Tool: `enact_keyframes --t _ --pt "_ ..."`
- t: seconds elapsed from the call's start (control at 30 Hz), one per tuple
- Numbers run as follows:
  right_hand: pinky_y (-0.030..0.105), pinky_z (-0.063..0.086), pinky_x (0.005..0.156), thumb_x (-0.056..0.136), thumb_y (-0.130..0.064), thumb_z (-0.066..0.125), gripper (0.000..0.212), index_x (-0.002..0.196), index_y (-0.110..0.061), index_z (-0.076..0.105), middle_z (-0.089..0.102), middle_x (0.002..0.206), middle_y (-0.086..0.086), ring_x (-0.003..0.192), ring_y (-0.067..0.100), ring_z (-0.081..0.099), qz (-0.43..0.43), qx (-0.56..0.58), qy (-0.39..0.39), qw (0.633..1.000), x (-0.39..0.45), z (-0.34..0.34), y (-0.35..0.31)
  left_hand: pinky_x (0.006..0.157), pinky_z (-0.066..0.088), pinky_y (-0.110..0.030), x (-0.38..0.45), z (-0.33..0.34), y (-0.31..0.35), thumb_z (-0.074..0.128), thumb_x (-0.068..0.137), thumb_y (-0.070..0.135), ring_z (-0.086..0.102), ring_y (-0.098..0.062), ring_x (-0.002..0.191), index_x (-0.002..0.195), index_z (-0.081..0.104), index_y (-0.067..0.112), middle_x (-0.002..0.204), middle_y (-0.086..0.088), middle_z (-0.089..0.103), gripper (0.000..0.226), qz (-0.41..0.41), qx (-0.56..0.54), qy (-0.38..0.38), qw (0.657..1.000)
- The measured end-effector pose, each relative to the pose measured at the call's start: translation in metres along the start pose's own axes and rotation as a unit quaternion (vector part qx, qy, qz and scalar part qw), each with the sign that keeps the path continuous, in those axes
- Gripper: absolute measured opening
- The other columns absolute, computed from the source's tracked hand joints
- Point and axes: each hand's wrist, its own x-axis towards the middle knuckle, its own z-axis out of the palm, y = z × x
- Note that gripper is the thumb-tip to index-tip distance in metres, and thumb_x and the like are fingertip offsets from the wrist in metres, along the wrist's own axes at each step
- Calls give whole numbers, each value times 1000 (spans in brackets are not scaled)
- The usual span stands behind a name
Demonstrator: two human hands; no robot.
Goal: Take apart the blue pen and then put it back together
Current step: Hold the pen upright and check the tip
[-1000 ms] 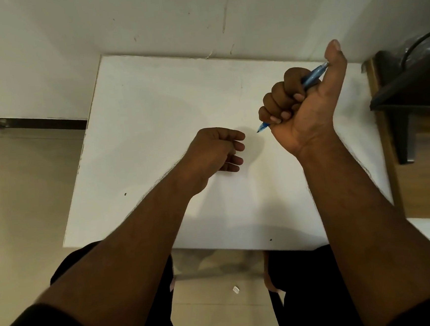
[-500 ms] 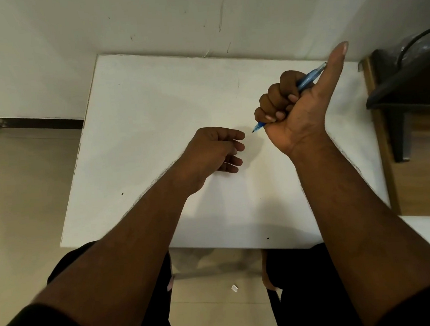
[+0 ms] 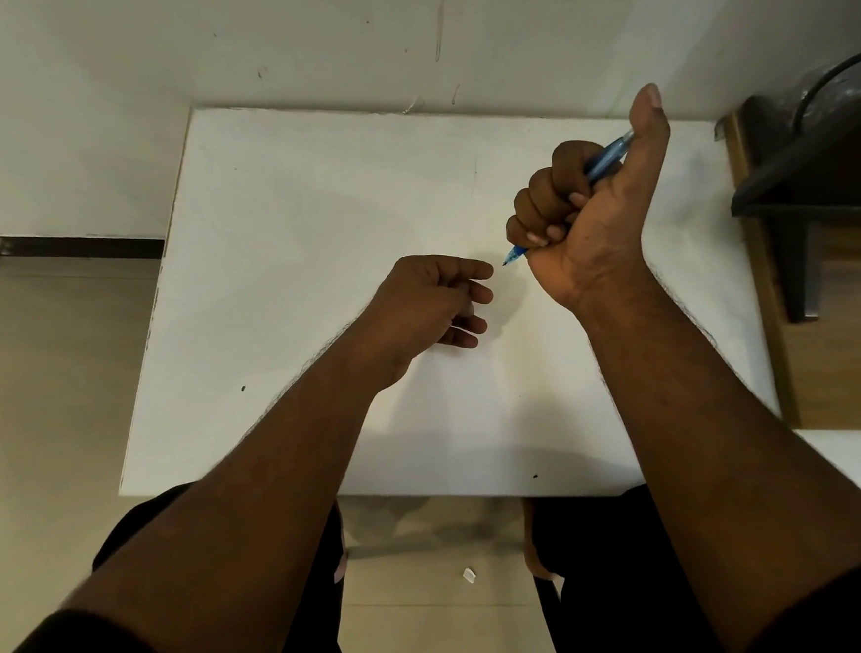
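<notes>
While I watched through the head camera, almost nothing shifted across that last second: my right hand (image 3: 584,211) stayed in the same fist around the blue pen (image 3: 603,163), thumb stuck straight up, and drifted only a touch within the frame, which looked more like my head moving than the hand. The left hand (image 3: 432,303) kept its place too, loosely curled, fingers half bent and holding nothing that I could see, low over the middle of the white table (image 3: 308,233). So I judged the task was at a pause, with the pen whole in my grip and no loose parts lying anywhere on the top. The pen sat toward the table's far right corner, raised off the surface, its slim translucent blue plastic barrel slanting, pointed tip poking out below my little finger toward the left hand, the paler end up beside the thumb. The tabletop was matte, flat, faintly speckled, square-edged.
</notes>
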Motion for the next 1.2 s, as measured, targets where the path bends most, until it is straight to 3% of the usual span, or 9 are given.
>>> enact_keyframes --t 0.13,0.33,0.5,0.67,0.83,0.97,1.03,1.2 --pt "19 19 46 95 -55 20 66 44 -13 24 20 35 -1 34 13 14 1 8 -10 1000 1 1 1 69 59 -36 0 -1 -1 42 86 -14 67 -26 73 120 63 6 105 -14 67 44 2 2 -6 1000" --pt "26 13 49 93 -62 22 68 47 -12 23 15 41 3 39 15 12 41 -8 -6 999 0 1 3 72 60 -37 1 -1 -1 46 85 -15 68 -24 79 120 64 14 109 -10 68 49 4 20 -11 1000" --pt "23 14 46 94 -57 25 67 43 -14 24 20 34 -1 36 15 12 78 -42 -23 996 0 4 3 73 58 -36 -1 -1 -3 57 80 -11 67 -29 100 115 66 24 117 -3 67 50 23 43 -6 999" --pt "22 16 45 89 -69 20 72 43 -14 25 20 35 -1 37 14 13 87 -35 -20 995 -2 4 3 82 57 -42 -1 0 -4 54 79 -10 64 -27 104 107 70 25 118 3 66 48 35 48 6 998" --pt "20 18 45 92 -59 27 65 44 -14 24 20 35 -2 38 14 12 95 -28 1 995 -1 6 2 74 49 -31 -2 0 -4 54 75 -10 61 -35 102 104 73 22 107 4 69 48 45 88 9 995" --pt "22 15 46 89 -66 30 66 48 -14 24 19 38 -2 43 14 10 114 -22 20 993 -2 4 -1 85 54 -40 0 -1 -6 51 77 -12 66 -15 101 102 73 23 114 1 69 47 48 87 -4 995" --pt "23 15 47 87 -70 29 69 47 -14 25 20 37 -2 41 13 12 122 -30 17 992 -2 3 -1 92 53 -44 1 -1 -6 51 78 -11 66 -14 103 98 74 24 114 -1 70 48 44 90 -9 995" --pt "21 15 47 92 -60 27 66 44 -15 24 19 36 -2 36 13 12 119 -58 3 991 -3 6 -1 93 52 -45 0 0 -6 50 77 -12 65 -17 103 97 74 24 114 -5 69 48 51 95 -8 994"
